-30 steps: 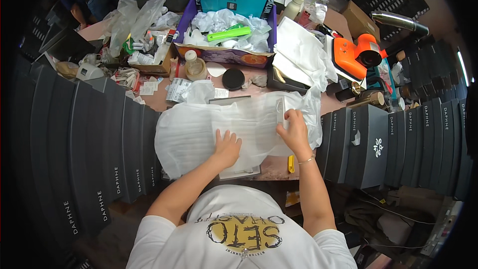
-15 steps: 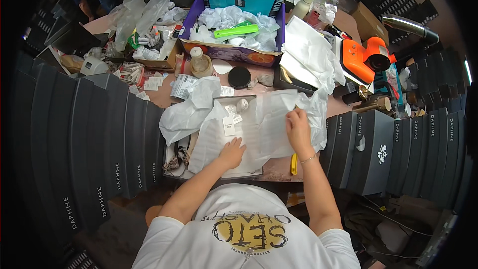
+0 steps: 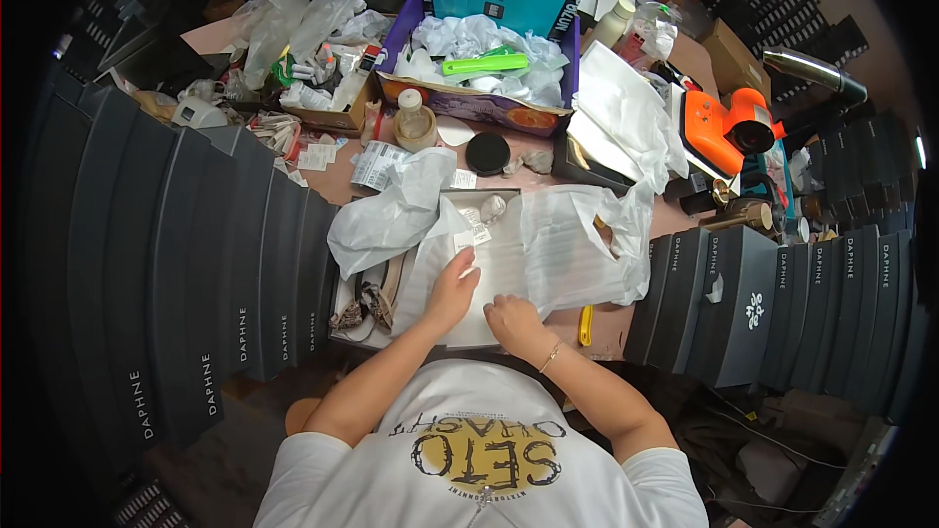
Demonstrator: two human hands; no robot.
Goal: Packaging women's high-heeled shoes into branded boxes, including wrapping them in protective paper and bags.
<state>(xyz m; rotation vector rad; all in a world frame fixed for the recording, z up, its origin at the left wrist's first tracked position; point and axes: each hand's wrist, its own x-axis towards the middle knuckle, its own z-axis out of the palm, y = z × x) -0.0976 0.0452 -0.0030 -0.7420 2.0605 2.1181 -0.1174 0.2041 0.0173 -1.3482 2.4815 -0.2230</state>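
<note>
A shallow open shoebox [image 3: 468,340] lies in front of me, lined with white tissue paper [image 3: 577,254] that spills over its right side. At its left end, a shoe with a patterned bow [image 3: 376,301] is partly covered by paper. My left hand [image 3: 452,291] is over the middle of the box, its fingers stretched toward small white tags [image 3: 473,235]. Just right of it, my right hand [image 3: 518,327] is closed low over the box, fingers curled; what they hold, if anything, is hidden. A small wad of white paper [image 3: 492,207] sits at the box's far edge.
Stacked dark shoeboxes [image 3: 225,264] wall in the left side, and more shoeboxes [image 3: 738,303] stand right. A yellow cutter [image 3: 585,326] lies right of the open box. Farther back are a black round lid [image 3: 492,153], a bottle [image 3: 415,121], a purple carton [image 3: 469,106] and an orange device [image 3: 719,127].
My right hand has moved left and nearer to me, away from the right-hand tissue paper, which now shows a gap. My left hand has shifted slightly forward, toward the tags.
</note>
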